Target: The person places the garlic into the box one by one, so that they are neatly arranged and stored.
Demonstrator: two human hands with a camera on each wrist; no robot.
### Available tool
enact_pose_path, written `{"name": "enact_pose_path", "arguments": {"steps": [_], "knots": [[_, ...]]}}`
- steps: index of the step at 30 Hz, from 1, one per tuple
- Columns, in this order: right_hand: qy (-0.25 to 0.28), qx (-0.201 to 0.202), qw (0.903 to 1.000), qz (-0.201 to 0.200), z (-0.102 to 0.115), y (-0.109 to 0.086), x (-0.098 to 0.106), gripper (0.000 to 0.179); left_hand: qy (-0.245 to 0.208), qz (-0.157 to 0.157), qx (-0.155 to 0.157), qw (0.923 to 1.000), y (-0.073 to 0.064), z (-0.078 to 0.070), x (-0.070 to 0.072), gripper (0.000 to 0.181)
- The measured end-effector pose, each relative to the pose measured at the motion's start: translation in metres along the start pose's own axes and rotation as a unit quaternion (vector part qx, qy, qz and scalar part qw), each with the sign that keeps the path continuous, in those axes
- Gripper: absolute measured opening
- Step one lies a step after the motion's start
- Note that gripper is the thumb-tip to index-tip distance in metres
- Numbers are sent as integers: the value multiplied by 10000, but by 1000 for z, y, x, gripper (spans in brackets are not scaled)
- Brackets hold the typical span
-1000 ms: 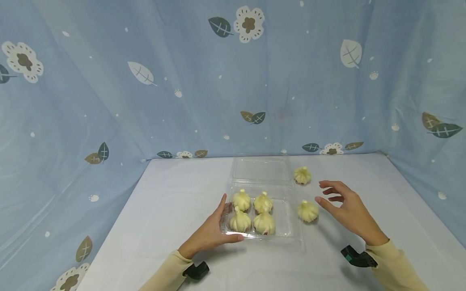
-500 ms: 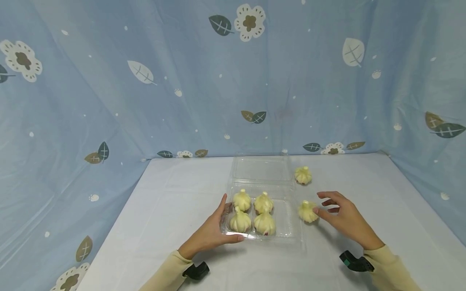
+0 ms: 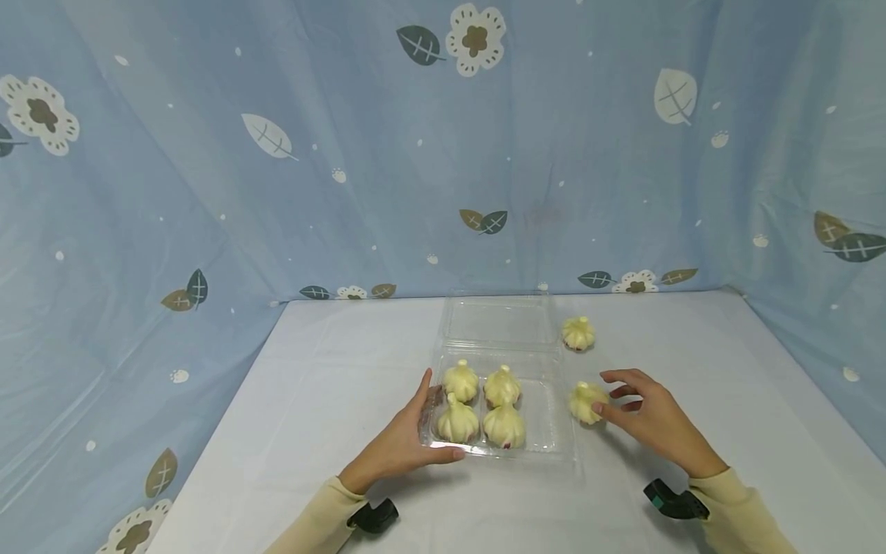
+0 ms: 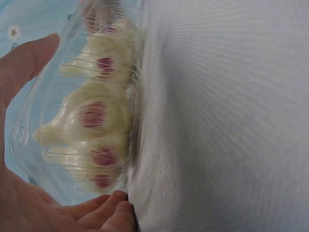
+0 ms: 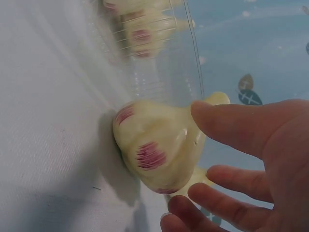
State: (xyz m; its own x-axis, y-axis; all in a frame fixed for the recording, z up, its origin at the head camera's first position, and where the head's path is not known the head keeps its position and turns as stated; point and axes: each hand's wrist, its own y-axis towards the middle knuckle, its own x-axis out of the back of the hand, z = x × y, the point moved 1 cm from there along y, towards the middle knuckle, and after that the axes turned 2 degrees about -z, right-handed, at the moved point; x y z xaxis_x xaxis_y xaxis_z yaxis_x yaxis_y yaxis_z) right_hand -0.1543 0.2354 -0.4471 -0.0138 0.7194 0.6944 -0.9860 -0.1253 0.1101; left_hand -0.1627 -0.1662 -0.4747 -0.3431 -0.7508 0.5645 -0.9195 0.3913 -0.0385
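My left hand (image 3: 408, 442) holds the left front corner of a clear plastic clamshell box (image 3: 543, 415); its thumb lies along the front edge and its fingers are at the left side. Several cream garlic bulbs (image 3: 504, 425) sit in the box's left and middle, and purple patches on them show through the wall (image 4: 91, 114) in the left wrist view. To the right of the box stands a loose garlic bulb (image 5: 154, 145) on the table. Beside it is my right hand (image 3: 654, 419), thumb by the bulb's neck and fingers spread apart on its other side, not closed round it.
The box's lid (image 3: 497, 322) lies folded back toward the curtain. A further garlic bulb (image 3: 578, 333) rests right of the lid. White cloth (image 3: 332, 385) covers the table, and a blue patterned curtain (image 3: 388, 154) hangs behind it.
My right hand has come down and leftward to the nearer loose garlic bulb, its thumb now at the bulb. The left hand and the box have stayed in place.
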Motion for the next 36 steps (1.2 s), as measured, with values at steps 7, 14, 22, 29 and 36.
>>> {"name": "enact_pose_path", "arguments": {"steps": [7, 14, 22, 29, 36], "knots": [[11, -17, 10000, 50, -2, 1, -2, 59, -36, 14, 22, 10000, 0, 0, 0, 137], [27, -79, 9999, 115, -2, 1, -5, 57, -63, 53, 29, 10000, -1, -1, 0, 136], [-4, -45, 9999, 111, -4, 1, -9, 55, -93, 65, 5, 9999, 0, 1, -1, 136], [27, -69, 9999, 112, -8, 2, -12, 54, -61, 58, 0, 10000, 0, 1, -1, 136], [-11, -76, 10000, 47, -7, 3, -13, 54, -70, 53, 31, 10000, -1, 0, 0, 136]]}}
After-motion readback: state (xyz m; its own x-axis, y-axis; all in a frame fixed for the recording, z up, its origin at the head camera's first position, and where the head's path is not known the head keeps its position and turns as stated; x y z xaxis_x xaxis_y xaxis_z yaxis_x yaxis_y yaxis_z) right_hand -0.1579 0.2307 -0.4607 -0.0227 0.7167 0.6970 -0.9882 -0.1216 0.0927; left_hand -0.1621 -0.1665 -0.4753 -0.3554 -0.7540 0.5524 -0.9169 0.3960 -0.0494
